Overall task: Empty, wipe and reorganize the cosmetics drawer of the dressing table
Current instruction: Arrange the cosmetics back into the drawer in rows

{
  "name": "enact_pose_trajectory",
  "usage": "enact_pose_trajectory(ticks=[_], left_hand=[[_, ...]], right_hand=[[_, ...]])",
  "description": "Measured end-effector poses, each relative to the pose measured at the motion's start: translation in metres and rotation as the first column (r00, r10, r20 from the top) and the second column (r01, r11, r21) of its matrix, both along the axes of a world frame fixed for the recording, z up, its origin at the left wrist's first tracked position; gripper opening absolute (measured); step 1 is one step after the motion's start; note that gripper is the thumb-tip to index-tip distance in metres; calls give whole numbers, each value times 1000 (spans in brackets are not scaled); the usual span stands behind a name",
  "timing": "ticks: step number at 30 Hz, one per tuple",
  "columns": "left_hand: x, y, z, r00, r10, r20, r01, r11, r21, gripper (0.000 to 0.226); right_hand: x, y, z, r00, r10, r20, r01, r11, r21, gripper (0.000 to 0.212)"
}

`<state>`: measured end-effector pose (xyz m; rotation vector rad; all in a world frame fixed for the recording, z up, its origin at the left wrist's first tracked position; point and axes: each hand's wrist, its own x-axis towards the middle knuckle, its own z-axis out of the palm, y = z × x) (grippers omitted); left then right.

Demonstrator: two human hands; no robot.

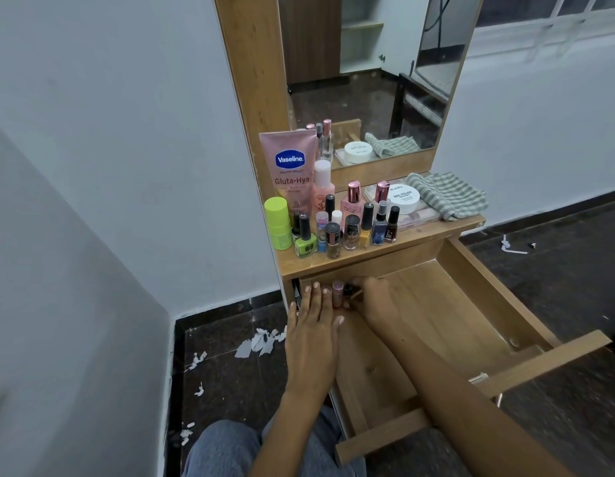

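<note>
Pulled-out light wooden drawer [471, 304] below the wooden dressing desk [419, 241], its floor mostly bare. At the drawer's back left corner, two small bottles standing close together: a pink-capped one [337, 293] and a black-capped one [348, 290]. Left hand [311, 333] flat, fingers straight and spread, lying along the drawer's left wall with fingertips beside the pink-capped bottle. Right hand [371, 299] reaching into the same corner, fingers curled around the black-capped bottle; exact grip partly hidden.

On the desk top, crowded at the left: tall pink Vaseline tube [289, 173], lime-green cylindrical stick [278, 223], square green nail-polish bottle [305, 244], pale pink pump bottle [322, 187], and a row of small nail-polish bottles in glitter, yellow, blue and dark red. Further right, round white nail-polish-remover tub [404, 197] resting on a flat pale palette, just beside a folded grey-and-white striped cloth [449, 194]. Upright mirror [368, 74] behind. Scraps of white paper [261, 342] on the dark floor.
</note>
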<state>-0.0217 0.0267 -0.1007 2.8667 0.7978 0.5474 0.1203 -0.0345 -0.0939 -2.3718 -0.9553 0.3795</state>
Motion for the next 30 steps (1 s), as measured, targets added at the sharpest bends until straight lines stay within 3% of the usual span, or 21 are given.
enact_pose_trajectory(ticks=[4, 7, 9, 13, 16, 20, 23, 30], left_hand=[[-1, -4, 5, 996, -14, 84, 21, 996, -83, 64], [6, -12, 10, 980, -16, 200, 53, 982, -183, 57], [14, -16, 12, 977, -56, 206, 88, 985, -150, 49], [25, -17, 7, 978, -121, 167, 132, 990, -56, 45], [28, -19, 3, 983, -131, 131, 125, 991, 47, 46], [32, -19, -4, 984, -169, 61, 160, 979, 128, 47], [33, -18, -8, 983, -180, 33, 174, 975, 141, 47], [34, -20, -1, 986, -162, 28, 157, 977, 144, 46]], right_hand=[[2, -1, 6, 998, -68, 2, 68, 998, 18, 32], [4, -14, 13, 986, -165, -30, 166, 984, 61, 34], [3, -26, 24, 979, -205, -14, 205, 971, 120, 27], [-9, -45, 59, 936, -330, 127, 256, 881, 398, 16], [-7, -47, 75, 880, -382, 281, 179, 816, 549, 25], [6, -35, 79, 827, -373, 420, 129, 854, 505, 48], [9, -27, 81, 808, -345, 478, 103, 881, 462, 53], [10, -25, 82, 801, -353, 483, 50, 844, 535, 35]])
